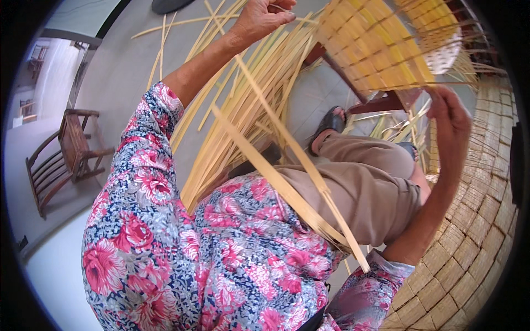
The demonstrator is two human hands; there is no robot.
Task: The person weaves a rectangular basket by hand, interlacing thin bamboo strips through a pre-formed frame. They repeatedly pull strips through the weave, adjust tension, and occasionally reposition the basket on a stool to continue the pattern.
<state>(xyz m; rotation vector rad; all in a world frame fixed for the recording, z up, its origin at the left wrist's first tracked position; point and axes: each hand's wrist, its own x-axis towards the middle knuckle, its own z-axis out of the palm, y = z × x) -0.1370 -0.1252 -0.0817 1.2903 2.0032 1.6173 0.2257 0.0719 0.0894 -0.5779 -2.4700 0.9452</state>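
My left hand [260,21] is raised at the top, its fingers pinched on what looks like a thin strip. At the upper right stands a yellow woven panel [375,41] with dark thin strands crossing wide flat strips. At its lower right corner is my right hand [451,116], fingers bent together at the edge; what they grip is blurred. A long pale flat strip [287,129] slants past my left wrist and over my lap. Another wide strip [256,160] lies across my thighs, meeting it near my waist.
A thick bundle of loose strips [243,118] fans over the floor to my left. A dark red wooden stool [381,103] stands below the panel. On the right lies a large woven mat [469,220]. A wooden chair [74,146] is at the far left.
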